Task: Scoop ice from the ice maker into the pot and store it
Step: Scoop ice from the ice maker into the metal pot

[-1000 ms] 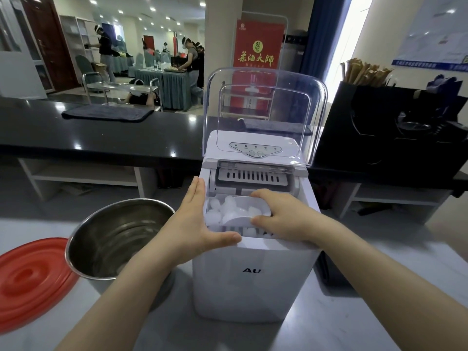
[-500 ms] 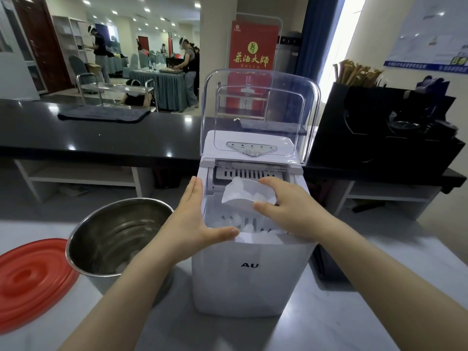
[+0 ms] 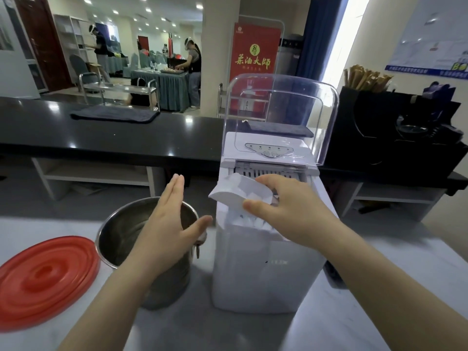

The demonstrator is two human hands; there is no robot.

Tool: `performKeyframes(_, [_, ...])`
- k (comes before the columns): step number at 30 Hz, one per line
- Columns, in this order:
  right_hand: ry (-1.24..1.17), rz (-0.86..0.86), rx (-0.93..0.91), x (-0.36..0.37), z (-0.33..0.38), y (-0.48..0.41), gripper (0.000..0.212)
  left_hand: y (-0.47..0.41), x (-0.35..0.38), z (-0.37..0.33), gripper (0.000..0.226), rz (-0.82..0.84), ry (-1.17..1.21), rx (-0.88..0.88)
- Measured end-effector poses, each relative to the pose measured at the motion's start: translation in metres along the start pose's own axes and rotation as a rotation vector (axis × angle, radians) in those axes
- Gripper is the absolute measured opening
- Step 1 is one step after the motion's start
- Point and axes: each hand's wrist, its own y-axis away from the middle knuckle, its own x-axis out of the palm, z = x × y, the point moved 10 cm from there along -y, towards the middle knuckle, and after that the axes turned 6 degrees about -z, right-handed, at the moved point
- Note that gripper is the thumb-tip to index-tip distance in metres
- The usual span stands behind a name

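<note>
Our right hand [image 3: 291, 211] grips the white plastic ice scoop [image 3: 233, 196]: thumb on its near edge, the other fingers curled over its far end. The scoop is tilted and its free end sticks out left past the thumb tip, above the left front corner of the boxy white ice maker [image 3: 253, 274]. Pale ice chunks [image 3: 253, 192] lie in the scoop just left of the curled fingers. Loose ice [image 3: 249, 221] shows in the maker's bin right below the thumb. The maker's clear domed plastic cover [image 3: 278, 110] stands raised, behind and above those fingers.

Our left hand [image 3: 164, 229] holds nothing: fingers straight, pressed together, pointing away from us, thumb splayed right. The thumb tip is near the maker's left wall, apart from the scoop.

The round stainless-steel pot [image 3: 119, 239] sits under that palm, its mouth below the fingers, just beside the maker on the pale counter [image 3: 354, 312]. We can't tell what's in it; the hand covers part of the inside. The round red plastic lid [image 3: 45, 274] lies flat on the counter left of the pot, well apart from the left fingers.
</note>
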Motion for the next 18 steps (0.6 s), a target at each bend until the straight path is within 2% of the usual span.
performKeyframes(6, [0.013, 0.014, -0.042, 0.035, 0.045, -0.001, 0.052, 0.005, -0.032, 0.052, 0.087, -0.041, -0.036, -0.04])
performKeyframes(12, [-0.012, 0.07, -0.032, 0.085, 0.077, -0.003, 0.052, 0.015, -0.045, 0.097, 0.087, -0.002, -0.05, -0.088])
performKeyframes(15, [0.018, 0.096, -0.018, 0.111, 0.085, -0.004, 0.053, 0.018, -0.044, 0.119, 0.097, 0.044, -0.073, -0.135])
performKeyframes(18, [0.092, 0.137, 0.026, 0.137, 0.082, -0.008, 0.055, 0.024, -0.036, 0.137, 0.116, 0.127, -0.13, -0.173])
